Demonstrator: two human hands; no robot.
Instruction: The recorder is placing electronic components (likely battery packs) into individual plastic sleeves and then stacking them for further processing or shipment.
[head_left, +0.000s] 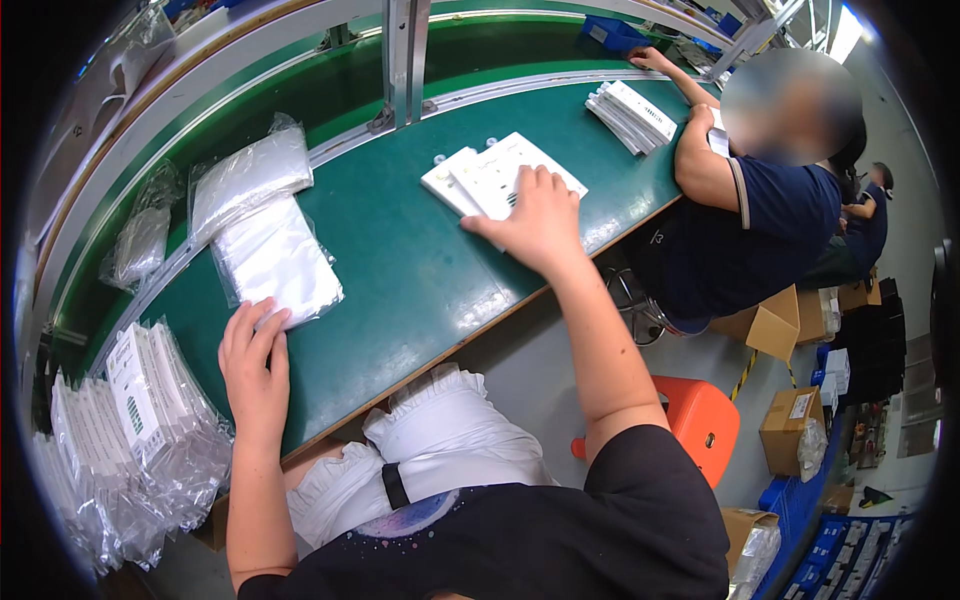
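My right hand (540,222) lies spread over a white flat printed piece (515,160), thumb out to its left side and fingers across its top. A second white piece (445,181) is partly covered beneath it. Both have small round tabs at the far edge. At the left, my left hand (255,350) has its fingers extended, tips touching the near edge of a stack of clear plastic bags (275,255). Another pack of clear bags (250,180) lies just behind that stack.
Bagged white pieces (140,410) are piled at the left table end. More white pieces (630,115) lie farther right on the green table (400,280), beside a seated co-worker (780,210). A metal post (403,60) rises behind; an orange stool (700,425) stands at the right.
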